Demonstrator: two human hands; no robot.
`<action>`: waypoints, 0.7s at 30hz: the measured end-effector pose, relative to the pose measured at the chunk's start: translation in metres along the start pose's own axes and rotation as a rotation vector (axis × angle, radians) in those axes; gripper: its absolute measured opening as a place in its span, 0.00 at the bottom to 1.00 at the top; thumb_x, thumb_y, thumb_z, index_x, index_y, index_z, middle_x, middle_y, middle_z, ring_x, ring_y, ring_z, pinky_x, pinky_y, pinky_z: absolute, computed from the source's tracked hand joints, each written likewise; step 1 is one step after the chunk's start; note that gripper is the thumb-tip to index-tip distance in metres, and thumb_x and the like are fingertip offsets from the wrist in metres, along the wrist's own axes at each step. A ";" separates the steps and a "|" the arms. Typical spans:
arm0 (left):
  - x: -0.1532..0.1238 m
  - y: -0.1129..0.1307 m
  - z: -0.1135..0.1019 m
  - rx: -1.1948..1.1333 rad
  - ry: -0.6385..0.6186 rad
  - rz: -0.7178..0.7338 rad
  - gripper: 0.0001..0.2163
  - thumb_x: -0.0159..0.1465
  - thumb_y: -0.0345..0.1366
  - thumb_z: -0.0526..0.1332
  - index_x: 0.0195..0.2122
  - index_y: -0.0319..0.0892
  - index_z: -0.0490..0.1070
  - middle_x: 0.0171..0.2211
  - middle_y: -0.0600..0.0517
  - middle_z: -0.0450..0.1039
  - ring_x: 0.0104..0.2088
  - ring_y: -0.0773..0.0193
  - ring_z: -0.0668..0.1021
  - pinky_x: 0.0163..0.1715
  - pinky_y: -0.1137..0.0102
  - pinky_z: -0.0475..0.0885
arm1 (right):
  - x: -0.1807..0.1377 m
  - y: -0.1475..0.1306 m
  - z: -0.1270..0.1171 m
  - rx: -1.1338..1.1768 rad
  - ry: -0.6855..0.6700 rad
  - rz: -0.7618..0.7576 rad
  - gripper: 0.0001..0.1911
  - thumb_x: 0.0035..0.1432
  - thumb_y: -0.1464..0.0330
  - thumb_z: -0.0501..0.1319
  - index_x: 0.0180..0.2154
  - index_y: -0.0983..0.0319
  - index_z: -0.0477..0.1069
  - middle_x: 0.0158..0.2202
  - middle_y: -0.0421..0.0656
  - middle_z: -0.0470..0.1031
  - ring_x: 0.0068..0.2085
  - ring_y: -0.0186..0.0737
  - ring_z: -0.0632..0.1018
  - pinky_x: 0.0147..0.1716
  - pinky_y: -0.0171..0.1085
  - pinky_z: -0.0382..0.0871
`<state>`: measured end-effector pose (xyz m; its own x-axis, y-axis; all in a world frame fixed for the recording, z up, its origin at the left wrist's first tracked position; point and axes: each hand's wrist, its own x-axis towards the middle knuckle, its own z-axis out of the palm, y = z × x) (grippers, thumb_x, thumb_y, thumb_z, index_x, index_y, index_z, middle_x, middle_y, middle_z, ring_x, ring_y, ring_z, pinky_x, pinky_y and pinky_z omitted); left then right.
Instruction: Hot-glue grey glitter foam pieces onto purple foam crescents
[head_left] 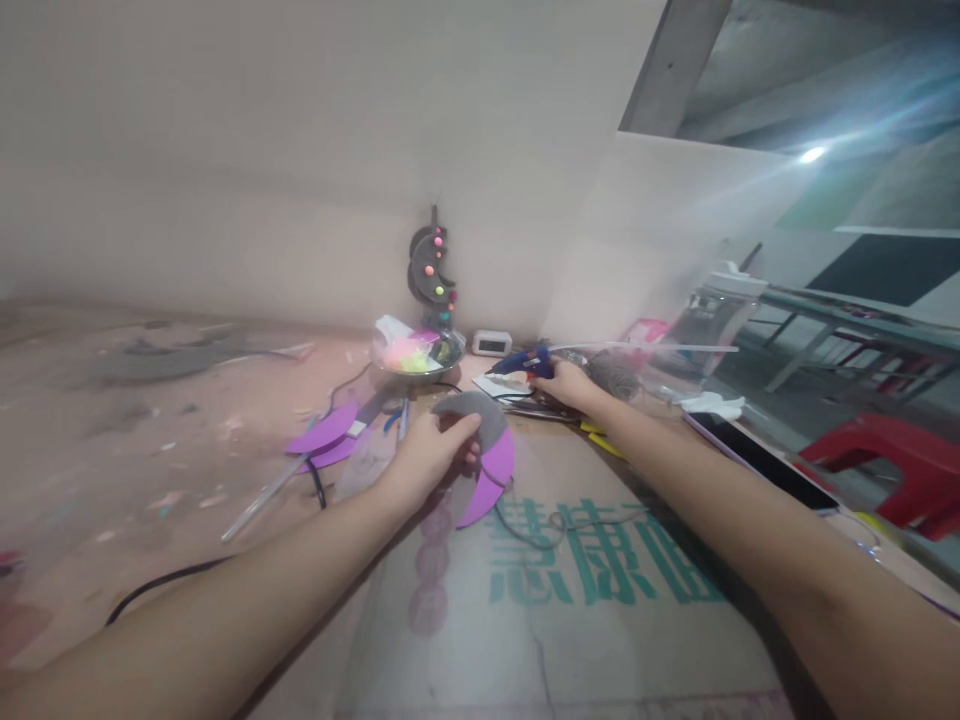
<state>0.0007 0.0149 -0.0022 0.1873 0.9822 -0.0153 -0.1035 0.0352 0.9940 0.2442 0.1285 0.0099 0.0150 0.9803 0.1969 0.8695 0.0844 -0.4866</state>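
My left hand (pixel 439 445) pinches a crescent (pixel 501 458) between thumb and fingers. Its upper part is grey and its lower part purple, and a grey cord (pixel 525 538) trails from it over the cardboard. Further back, my right hand (pixel 564 385) is closed around a blue hot glue gun (pixel 521 360), its nozzle pointing left above a white card (pixel 501 384). A long translucent glue stick (pixel 652 347) sticks out behind the gun to the right. Left of my left hand lie more purple crescent pieces (pixel 330 432), beside a clear stick (pixel 264 498).
Behind the hands stands a bowl (pixel 416 362) of colourful bits. Near it are a small digital clock (pixel 492 343) and a grey crescent ornament with coloured balls (pixel 431 268). A phone-like dark-screened device (pixel 761 460) lies right, near a red stool (pixel 892 470). Green-printed cardboard (pixel 450 660) covers the front.
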 end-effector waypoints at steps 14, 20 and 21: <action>-0.001 0.003 0.001 -0.088 -0.020 0.049 0.06 0.57 0.35 0.61 0.32 0.37 0.68 0.20 0.54 0.70 0.18 0.71 0.72 0.21 0.76 0.68 | -0.080 -0.024 -0.058 0.299 0.115 -0.084 0.17 0.54 0.56 0.60 0.37 0.62 0.75 0.33 0.45 0.79 0.33 0.39 0.78 0.30 0.34 0.70; -0.001 0.002 0.000 -0.036 -0.002 0.099 0.05 0.56 0.34 0.61 0.31 0.37 0.69 0.21 0.53 0.70 0.20 0.72 0.71 0.21 0.77 0.67 | -0.139 -0.029 -0.041 0.355 -0.005 -0.097 0.11 0.54 0.59 0.60 0.34 0.58 0.76 0.35 0.40 0.79 0.38 0.40 0.79 0.38 0.36 0.72; -0.001 0.001 0.000 -0.021 0.007 0.109 0.05 0.56 0.34 0.61 0.30 0.37 0.69 0.20 0.54 0.70 0.19 0.72 0.71 0.20 0.78 0.66 | -0.146 -0.030 -0.037 0.326 -0.024 -0.084 0.11 0.54 0.59 0.60 0.32 0.58 0.75 0.34 0.40 0.79 0.37 0.41 0.79 0.39 0.37 0.72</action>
<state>0.0002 0.0142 -0.0012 0.1669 0.9817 0.0921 -0.1435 -0.0683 0.9873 0.2341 -0.0240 0.0276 -0.0653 0.9711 0.2295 0.6634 0.2140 -0.7170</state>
